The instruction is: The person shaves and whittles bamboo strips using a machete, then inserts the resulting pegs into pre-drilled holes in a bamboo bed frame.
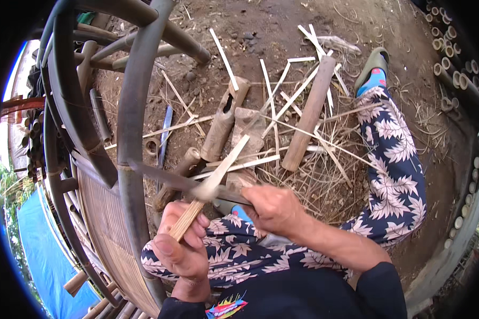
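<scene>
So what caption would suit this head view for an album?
Left hand holds a bamboo strip while right hand draws a long knife across it.

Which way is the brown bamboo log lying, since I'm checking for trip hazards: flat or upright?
Flat. The bamboo log lies lengthwise on the dirt ground among thin splints.

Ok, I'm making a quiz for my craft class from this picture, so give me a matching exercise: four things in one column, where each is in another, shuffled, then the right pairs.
Things:
1. bamboo strip
2. long knife
3. green sandal
4. thick bamboo stick

Places:
A. on the foot at the far end of the outstretched leg
B. lying on the dirt among shavings
C. gripped in the left hand
D. handle in the right hand, blade across the strip

Pairs: 1-C, 2-D, 3-A, 4-B
</scene>
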Available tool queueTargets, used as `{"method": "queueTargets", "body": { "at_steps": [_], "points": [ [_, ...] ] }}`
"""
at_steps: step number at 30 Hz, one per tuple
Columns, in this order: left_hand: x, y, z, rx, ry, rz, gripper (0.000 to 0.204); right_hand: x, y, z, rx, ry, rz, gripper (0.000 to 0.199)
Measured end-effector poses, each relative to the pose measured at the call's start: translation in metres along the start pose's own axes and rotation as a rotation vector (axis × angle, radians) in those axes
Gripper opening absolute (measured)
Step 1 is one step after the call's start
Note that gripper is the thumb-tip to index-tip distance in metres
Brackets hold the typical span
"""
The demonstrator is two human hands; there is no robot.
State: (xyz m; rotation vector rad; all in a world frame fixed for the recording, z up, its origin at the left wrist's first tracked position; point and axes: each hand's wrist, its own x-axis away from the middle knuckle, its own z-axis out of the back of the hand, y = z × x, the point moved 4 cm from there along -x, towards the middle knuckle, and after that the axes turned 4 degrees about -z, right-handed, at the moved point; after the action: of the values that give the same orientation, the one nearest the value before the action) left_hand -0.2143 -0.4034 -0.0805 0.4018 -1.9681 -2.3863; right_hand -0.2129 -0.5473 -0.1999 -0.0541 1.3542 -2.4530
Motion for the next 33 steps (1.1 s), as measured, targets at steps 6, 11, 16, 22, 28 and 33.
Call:
{"method": "queueTargets", "body": {
  "at_steps": [6, 11, 16, 22, 28, 33],
  "points": [
    [-0.003, -0.004, 0.002, 0.002, 0.057, 0.042, 0.071, 0.001, 0.065, -0.022, 0.112, -0.248, -0.392, 0.026],
    [-0.005, 0.000, -0.002, -0.061, 0.007, 0.068, 0.070, 0.011, 0.101, -0.039, 0.306, -0.249, -0.332, 0.016],
    [-0.010, -0.006, 0.003, 0.002, 0.062, 0.035, 0.070, 0.009, 0.074, -0.028, 0.102, -0.144, -0.236, 0.018],
    [-0.013, 0.001, 0.003, -0.019, -0.020, 0.007, 0.064, 0.015, 0.127, -0.035, 0.343, -0.326, -0.523, 0.024],
    [-0.011, -0.001, 0.003, -0.027, 0.064, 0.055, 0.070, 0.015, 0.094, -0.031, 0.192, -0.239, -0.258, 0.034],
    [-0.006, -0.003, 0.016, 0.048, 0.113, 0.086, 0.070, 0.008, 0.140, -0.023, 0.226, -0.582, -0.747, 0.039]
  ]
}}
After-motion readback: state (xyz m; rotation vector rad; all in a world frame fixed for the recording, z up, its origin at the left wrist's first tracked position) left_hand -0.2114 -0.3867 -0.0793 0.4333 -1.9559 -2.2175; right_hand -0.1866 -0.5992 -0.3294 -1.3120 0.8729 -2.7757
